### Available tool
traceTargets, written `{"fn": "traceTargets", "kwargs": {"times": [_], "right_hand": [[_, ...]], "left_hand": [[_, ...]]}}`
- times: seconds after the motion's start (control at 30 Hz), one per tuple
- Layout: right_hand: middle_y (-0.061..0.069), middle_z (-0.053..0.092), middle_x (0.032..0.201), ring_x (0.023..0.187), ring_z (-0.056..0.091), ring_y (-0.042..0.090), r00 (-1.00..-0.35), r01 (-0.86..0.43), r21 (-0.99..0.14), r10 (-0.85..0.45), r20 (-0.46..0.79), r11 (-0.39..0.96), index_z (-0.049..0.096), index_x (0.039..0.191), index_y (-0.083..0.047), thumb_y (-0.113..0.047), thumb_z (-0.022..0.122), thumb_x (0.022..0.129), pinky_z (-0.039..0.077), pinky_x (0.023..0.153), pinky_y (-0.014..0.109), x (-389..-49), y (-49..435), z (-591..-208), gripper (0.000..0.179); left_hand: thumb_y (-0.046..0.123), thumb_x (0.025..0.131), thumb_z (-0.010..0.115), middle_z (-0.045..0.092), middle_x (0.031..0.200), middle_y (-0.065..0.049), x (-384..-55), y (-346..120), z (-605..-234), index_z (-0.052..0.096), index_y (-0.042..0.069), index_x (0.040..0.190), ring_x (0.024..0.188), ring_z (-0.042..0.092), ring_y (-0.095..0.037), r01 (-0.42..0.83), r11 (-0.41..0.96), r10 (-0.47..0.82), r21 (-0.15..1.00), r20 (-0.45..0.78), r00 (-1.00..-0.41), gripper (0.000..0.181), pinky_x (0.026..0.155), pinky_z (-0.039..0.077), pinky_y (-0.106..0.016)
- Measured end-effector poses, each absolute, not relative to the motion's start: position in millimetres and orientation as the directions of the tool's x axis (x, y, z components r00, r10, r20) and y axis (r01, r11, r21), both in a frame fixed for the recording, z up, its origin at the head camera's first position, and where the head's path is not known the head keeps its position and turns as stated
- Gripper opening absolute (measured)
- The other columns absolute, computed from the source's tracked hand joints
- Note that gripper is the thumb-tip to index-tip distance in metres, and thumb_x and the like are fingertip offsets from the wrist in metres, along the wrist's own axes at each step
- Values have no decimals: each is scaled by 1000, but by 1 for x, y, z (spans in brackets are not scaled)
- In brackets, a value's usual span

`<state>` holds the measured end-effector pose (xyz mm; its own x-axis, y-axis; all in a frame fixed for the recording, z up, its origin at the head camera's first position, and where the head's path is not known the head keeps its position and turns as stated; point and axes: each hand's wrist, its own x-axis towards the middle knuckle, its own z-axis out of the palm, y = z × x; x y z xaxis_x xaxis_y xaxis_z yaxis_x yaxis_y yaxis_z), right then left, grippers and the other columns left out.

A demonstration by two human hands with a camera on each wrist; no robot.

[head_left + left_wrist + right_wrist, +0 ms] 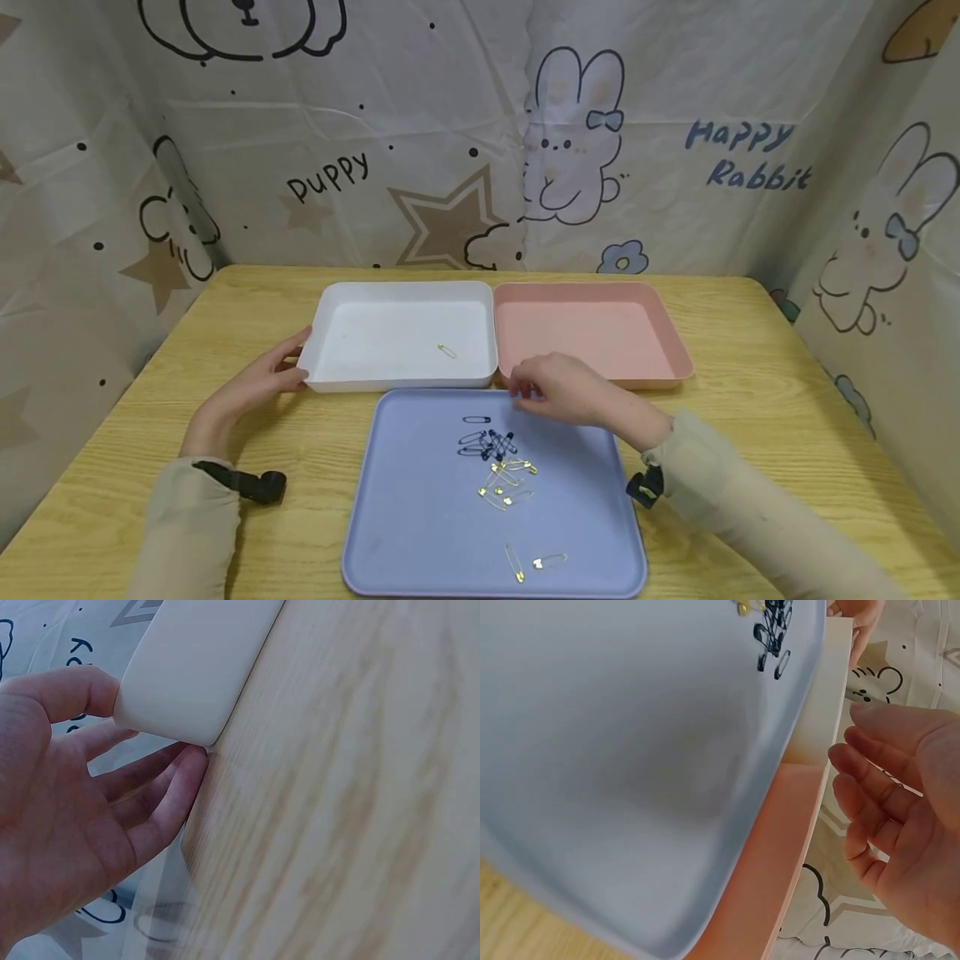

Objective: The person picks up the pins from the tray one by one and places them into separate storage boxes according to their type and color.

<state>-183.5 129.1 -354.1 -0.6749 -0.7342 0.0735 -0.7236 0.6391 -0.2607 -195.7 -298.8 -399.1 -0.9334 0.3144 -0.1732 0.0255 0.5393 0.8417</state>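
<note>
A blue tray [420,517] lies nearest me, holding a cluster of black safety pins [487,442], gold safety pins [506,485] and two more pins [534,563] near its front. Behind it stand a white tray [330,333] with one gold pin [447,351] inside and a pink tray [600,329]. My left hand [291,367] touches the white tray's front-left corner [187,690], thumb on the rim and straight fingers [161,799] beside it. My right hand [527,392] hovers over the blue tray's far edge with nothing in its loosely bent fingers [859,761].
The trays sit on a wooden table [750,375] enclosed by cartoon-print cloth walls [450,125] at the back and both sides. Bare wood shows left and right of the trays. In the right wrist view the blue tray [630,750] overlaps the pink tray [780,847].
</note>
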Motion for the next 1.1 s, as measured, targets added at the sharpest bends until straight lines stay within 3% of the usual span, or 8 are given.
{"fn": "traceTargets", "kwargs": {"times": [0.67, 1.1], "right_hand": [[-13, 52, 65, 58, 43, 2, -610, -743, -255, -782, -124, 619, 57, 71, -22, -41, 75, 66, 37, 55, 19, -161, 135, -365, 27], [-18, 50, 64, 59, 45, 0, -590, -755, -224, -787, -180, 617, 59, 69, -25, -41, 75, 67, 38, 57, 18, -159, 134, -373, 23]], "left_hand": [[16, 94, 46, 21, 141, -29, -195, -297, -397, 2, 13, 147, 116, 38, -36, 21, 547, 311, 837, -180, -933, 69, 84, 46, -31], [15, 93, 46, 16, 144, -28, -194, -297, -395, 2, 12, 147, 119, 35, -38, 21, 547, 315, 837, -183, -931, 69, 86, 45, -32]]}}
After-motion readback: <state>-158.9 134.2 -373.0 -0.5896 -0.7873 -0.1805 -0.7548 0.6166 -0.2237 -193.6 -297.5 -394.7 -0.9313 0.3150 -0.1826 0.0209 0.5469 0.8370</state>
